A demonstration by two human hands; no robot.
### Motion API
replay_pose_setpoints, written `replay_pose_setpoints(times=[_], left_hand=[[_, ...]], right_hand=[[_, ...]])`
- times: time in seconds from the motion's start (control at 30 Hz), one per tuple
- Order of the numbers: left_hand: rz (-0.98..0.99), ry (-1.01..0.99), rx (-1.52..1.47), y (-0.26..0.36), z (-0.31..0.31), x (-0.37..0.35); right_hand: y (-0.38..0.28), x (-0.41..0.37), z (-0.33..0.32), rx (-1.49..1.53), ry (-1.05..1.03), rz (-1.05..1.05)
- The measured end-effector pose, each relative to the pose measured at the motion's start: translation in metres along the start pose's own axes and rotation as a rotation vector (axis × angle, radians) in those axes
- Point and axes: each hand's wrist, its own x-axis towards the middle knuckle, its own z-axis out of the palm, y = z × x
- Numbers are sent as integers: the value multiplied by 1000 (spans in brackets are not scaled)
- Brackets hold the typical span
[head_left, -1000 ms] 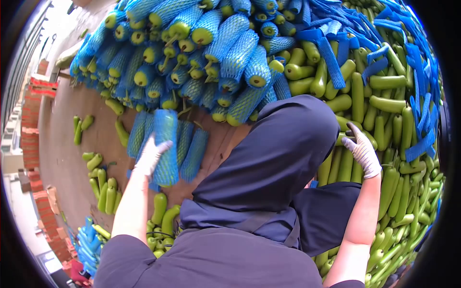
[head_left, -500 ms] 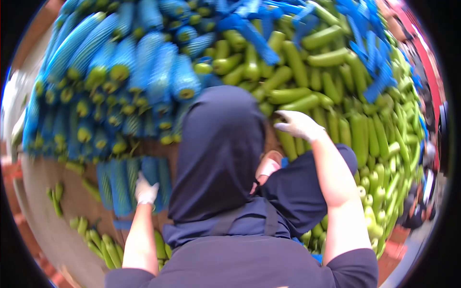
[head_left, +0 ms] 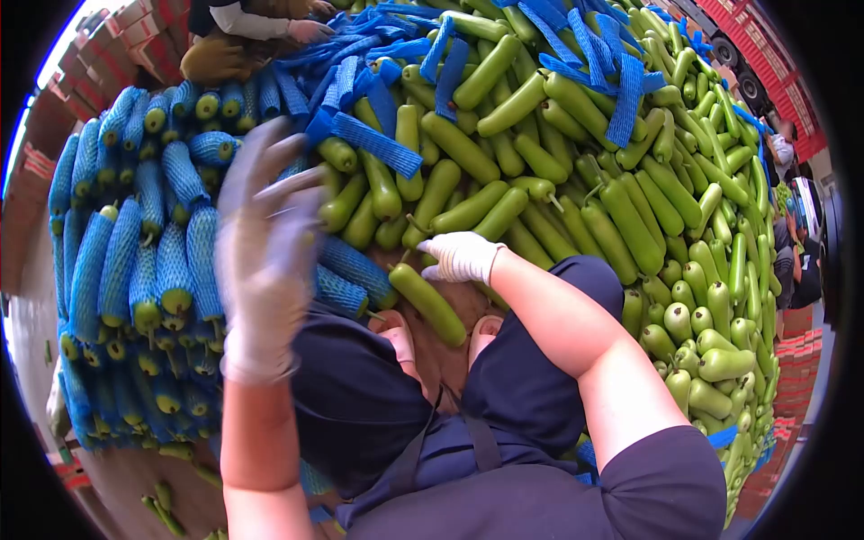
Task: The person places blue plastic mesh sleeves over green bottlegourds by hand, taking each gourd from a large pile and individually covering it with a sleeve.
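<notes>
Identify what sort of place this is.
Probably a gourd-packing and loading yard: piled loose green gourds, many gourds in blue mesh sleeves, stacked cartons and a red truck at the edge.

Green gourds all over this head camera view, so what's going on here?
A person is working between a stack of netted gourds and a heap of bare gourds. Their gloved left hand is raised, blurred and open, with nothing visible in it. The gloved right hand is by the upper end of one bare gourd; whether it touches is hard to tell. Farther off, another person's hand is at a pile of blue net sleeves.
</notes>
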Motion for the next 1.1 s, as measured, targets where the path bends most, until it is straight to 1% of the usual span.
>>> replay_pose_setpoints(times=[0.03,0.07,0.1,0.17,0.2,0.23,0.27,0.3,0.37,0.4,0.47,0.5,0.57,0.6,0.63,0.67,0.7,0.73,0.77,0.8,0.83,0.9,0.93,0.97,1.03,1.07,1.1], left_hand=[[35,-87,26,-17,26,13],[-29,-100,62,-33,45,21],[4,-67,1,-60,62,30],[-329,-16,-271,-81,72,40],[-402,37,-396,-89,70,42],[-471,90,-520,-93,65,49],[-459,141,-590,-99,59,57],[-419,201,-639,-98,60,66],[-313,351,-581,-109,67,78],[-328,336,-562,-110,73,80],[-364,273,-527,-110,88,80],[-336,263,-528,-115,96,81],[-249,116,-143,-138,97,84],[-128,115,24,-139,99,84],[50,119,379,-137,97,83],[105,120,532,-138,95,83],[164,118,681,-140,94,83],[179,122,670,-140,94,83],[160,77,512,-139,96,83],[142,23,354,-136,100,81],[162,11,341,-131,106,78],[-25,-98,-112,-122,120,68],[39,-115,-113,-120,126,64],[57,-156,-81,-114,127,59],[199,-155,106,-104,126,51],[190,-160,111,-104,123,48],[208,-170,96,-108,126,48]], right_hand=[[-1,3,-2,17,38,-9],[1,7,-5,63,33,-5],[11,17,-1,63,35,3],[23,32,-7,287,241,-75],[33,40,-14,503,240,28],[49,64,-10,456,427,92],[58,78,-15,490,549,192],[68,98,-15,641,641,278],[84,143,-10,624,762,504],[84,158,-7,639,762,503],[76,173,-16,634,685,715],[75,175,-22,635,687,706],[73,179,-35,658,514,574],[78,186,-39,820,590,505],[81,202,-45,1068,674,306],[94,197,-45,1075,669,187],[65,146,-81,1078,669,72],[50,113,-99,1056,709,23],[40,86,-110,1033,752,-23],[37,65,-115,1087,713,-65],[32,42,-119,1036,714,-58],[20,0,-121,1315,701,-119],[10,-19,-124,1391,713,-102],[8,-32,-122,1477,716,-123],[1,-53,-115,1397,812,-264],[-1,-55,-105,1274,896,-399],[-7,-67,-100,1208,932,-317]])
